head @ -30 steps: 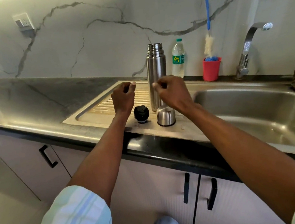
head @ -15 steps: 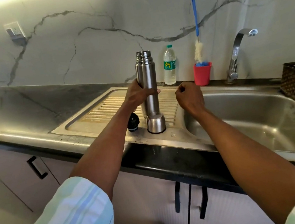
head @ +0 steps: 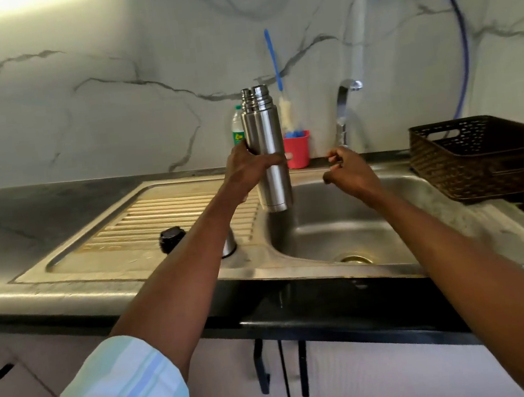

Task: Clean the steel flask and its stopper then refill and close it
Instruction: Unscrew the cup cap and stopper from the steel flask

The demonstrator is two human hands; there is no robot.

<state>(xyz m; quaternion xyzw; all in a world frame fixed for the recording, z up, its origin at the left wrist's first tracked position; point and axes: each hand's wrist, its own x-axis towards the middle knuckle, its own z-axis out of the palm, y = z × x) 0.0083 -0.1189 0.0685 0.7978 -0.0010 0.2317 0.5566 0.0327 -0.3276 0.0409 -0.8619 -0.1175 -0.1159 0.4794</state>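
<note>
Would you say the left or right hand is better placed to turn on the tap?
The right hand: it holds nothing and hovers just below the curved chrome tap, while the left hand grips the steel flask.

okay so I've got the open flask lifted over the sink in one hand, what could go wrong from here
1. Only the left hand grips the smooth steel flask, held upright above the basin edge; if it gets wet it might slip and drop into the sink.
2. The black stopper and steel cup sit on the drainboard under the left forearm; lowering that arm could knock them off.
3. The right hand reaching for the tap could bump the flask.
</note>
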